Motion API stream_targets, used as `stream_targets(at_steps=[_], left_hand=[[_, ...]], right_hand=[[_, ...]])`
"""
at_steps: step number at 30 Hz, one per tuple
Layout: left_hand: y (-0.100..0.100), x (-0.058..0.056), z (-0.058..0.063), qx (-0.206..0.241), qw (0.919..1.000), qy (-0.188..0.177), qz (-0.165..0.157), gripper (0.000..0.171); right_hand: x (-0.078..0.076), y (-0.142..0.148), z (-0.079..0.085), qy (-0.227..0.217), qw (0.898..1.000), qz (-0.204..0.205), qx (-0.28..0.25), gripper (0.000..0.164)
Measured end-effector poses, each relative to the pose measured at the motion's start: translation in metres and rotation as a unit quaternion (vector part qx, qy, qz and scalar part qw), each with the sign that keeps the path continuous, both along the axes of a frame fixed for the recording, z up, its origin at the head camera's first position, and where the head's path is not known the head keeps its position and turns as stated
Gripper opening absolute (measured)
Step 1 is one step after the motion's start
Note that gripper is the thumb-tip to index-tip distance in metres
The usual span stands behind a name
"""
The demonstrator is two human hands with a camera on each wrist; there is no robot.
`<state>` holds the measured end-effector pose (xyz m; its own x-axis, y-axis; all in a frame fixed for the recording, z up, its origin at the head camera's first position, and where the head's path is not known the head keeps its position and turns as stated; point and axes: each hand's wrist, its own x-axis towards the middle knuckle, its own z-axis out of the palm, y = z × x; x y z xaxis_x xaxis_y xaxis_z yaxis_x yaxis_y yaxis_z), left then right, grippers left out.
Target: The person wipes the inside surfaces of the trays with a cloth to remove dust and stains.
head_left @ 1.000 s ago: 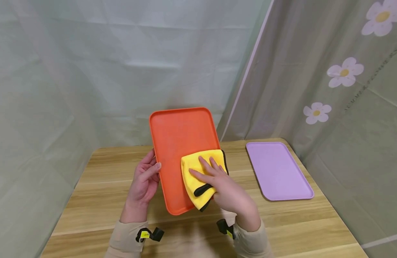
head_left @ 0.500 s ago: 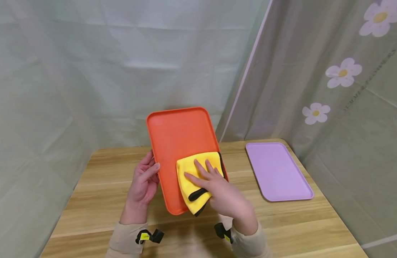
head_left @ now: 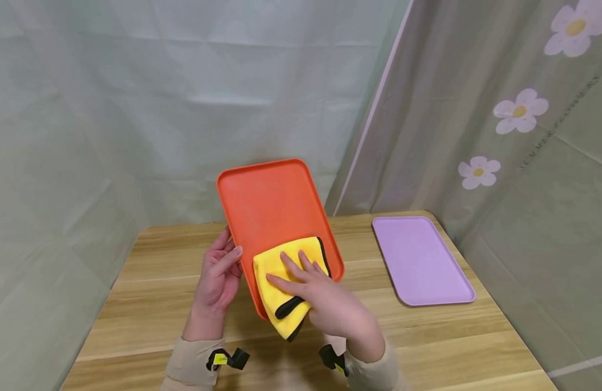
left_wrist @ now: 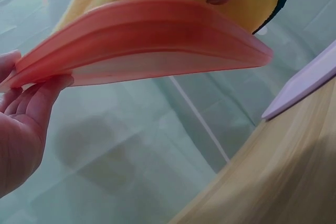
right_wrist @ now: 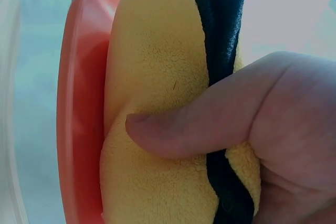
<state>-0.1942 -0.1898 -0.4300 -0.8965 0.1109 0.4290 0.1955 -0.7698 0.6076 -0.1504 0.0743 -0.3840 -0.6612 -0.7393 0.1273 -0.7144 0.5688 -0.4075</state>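
Note:
My left hand (head_left: 220,271) grips an orange tray (head_left: 267,195) by its left rim, thumb over the edge and fingers behind. The tray is held tilted up above the table. On its lower part lies a folded yellow cloth (head_left: 281,293) with black edging, one corner hanging past the tray's bottom rim. My right hand (head_left: 320,298) holds this cloth against the tray, fingers spread over its upper face. In the right wrist view the thumb (right_wrist: 178,132) presses into the cloth's side; the other fingers are hidden there. The left wrist view shows the tray from its lower edge.
A purple tray (head_left: 423,260) lies flat on the right of the wooden table (head_left: 149,304). Pale curtains (head_left: 193,98) stand close behind the table and along its sides, the right one printed with white flowers.
The right hand and cloth have slid left and down across the tray's lower part. The orange tray's top has leaned a little to the left; the left hand keeps its grip.

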Motion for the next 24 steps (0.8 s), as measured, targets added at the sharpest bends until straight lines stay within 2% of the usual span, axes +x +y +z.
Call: stream_targets(at_steps=[10, 17, 20, 24], left_hand=[[0.001, 0.000, 0.001, -0.001, 1.0000, -0.007, 0.000, 0.056], [0.000, 0.002, 0.003, -0.015, 0.9998, -0.012, -0.004, 0.055], [0.000, 0.002, 0.003, -0.020, 0.9997, -0.013, 0.000, 0.054], [0.000, 0.002, 0.003, -0.004, 0.9999, -0.011, -0.006, 0.054]], right_hand=[[0.005, -0.007, -0.002, 0.015, 0.999, 0.033, 0.010, 0.119], [0.002, 0.004, 0.001, -0.033, 0.999, 0.041, -0.013, 0.120], [0.000, 0.010, 0.001, -0.048, 0.998, 0.029, -0.024, 0.120], [-0.005, 0.019, 0.000, -0.067, 0.997, 0.014, -0.041, 0.118]])
